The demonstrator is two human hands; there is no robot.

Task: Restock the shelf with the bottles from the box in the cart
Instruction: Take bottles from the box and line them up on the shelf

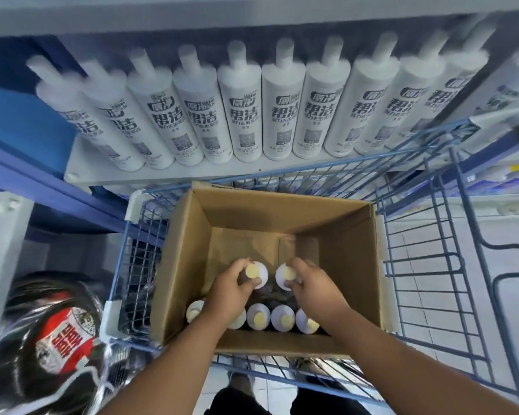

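Far left: black wrapped goods with a red label (63, 333) lie beside the blue wire cart (426, 265). Cardboard box (186, 265) sits in the cart, open. Left hand (231, 290) inside the box, fingers closed around the neck of the left bottle (256, 275). Right hand (312, 284) closed likewise on the right bottle (285, 275). Row of five more bottles (258, 317) stands along the near box wall. Far side: shelf (81, 166) carries a full row of white bottles (282, 112).
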